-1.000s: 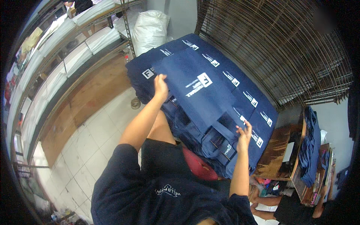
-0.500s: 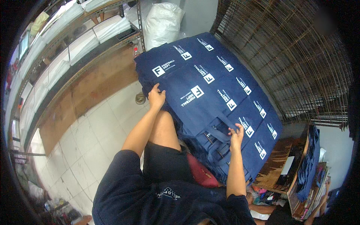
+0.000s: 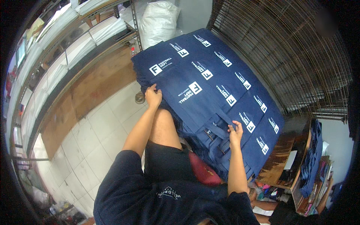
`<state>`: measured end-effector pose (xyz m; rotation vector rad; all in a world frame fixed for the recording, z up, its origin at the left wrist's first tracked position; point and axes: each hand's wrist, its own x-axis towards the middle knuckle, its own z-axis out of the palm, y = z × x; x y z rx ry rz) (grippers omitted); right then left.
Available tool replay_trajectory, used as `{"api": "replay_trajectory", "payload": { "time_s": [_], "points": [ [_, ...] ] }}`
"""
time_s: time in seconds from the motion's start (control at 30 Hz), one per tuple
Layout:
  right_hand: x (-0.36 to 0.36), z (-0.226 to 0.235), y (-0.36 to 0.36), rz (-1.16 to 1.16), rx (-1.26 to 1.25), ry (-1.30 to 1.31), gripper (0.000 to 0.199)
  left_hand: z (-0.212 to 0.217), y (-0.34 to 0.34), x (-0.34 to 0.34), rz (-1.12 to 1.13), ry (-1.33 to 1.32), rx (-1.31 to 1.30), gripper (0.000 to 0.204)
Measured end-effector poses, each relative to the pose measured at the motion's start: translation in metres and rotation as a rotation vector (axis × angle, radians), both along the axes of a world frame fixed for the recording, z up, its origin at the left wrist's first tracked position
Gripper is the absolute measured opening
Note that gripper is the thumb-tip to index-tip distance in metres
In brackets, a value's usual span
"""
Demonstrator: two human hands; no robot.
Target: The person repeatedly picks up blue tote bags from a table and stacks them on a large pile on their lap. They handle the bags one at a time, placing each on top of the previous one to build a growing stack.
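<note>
Navy cloth bags with white prints lie in overlapping rows on a wide surface before me. My left hand (image 3: 153, 97) is at the left edge of the nearest bag (image 3: 183, 107), its fingers curled onto the cloth at that edge. At the bag's other end is a pair of navy strap handles (image 3: 221, 130). My right hand (image 3: 235, 135) has its fingers bent together on the end of these handles. More straps lie in a tangle below, partly covered by the bag. The underside of the nearest bag is hidden.
A tall stack of wire racks (image 3: 285, 48) stands along the right. At the left are shelves with white paper stacks (image 3: 80, 48); a white sack (image 3: 159, 24) is behind. A wooden shelf (image 3: 279, 170) with navy cloth stands at lower right, where another person's limbs show.
The view has shifted slightly. My right hand's fingers have drawn closer together at the strap handles. My left hand remains at the bag's left edge.
</note>
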<state>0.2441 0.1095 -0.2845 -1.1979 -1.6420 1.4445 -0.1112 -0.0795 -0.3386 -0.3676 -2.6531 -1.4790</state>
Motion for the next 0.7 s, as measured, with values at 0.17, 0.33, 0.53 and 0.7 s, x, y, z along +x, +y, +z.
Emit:
{"api": "replay_trajectory", "payload": {
  "time_s": [0.17, 0.33, 0.53, 0.7],
  "points": [
    [0.003, -0.005, 0.001, -0.023, 0.011, 0.002, 0.018, 0.004, 0.001, 0.003, 0.01, -0.003, -0.009, 0.039],
    [0.01, -0.016, 0.004, -0.025, 0.006, -0.039, 0.017, -0.006, -0.002, -0.005, -0.013, -0.068, 0.052, 0.039],
    [0.015, -0.038, 0.009, -0.082, 0.169, -0.103, 0.017, -0.012, -0.003, -0.01, -0.036, -0.034, -0.015, 0.044],
    [0.021, -0.017, -0.005, -0.196, 0.488, -0.282, 0.02, -0.01, -0.01, -0.007, -0.019, 0.085, 0.077, 0.059]
  ]
}}
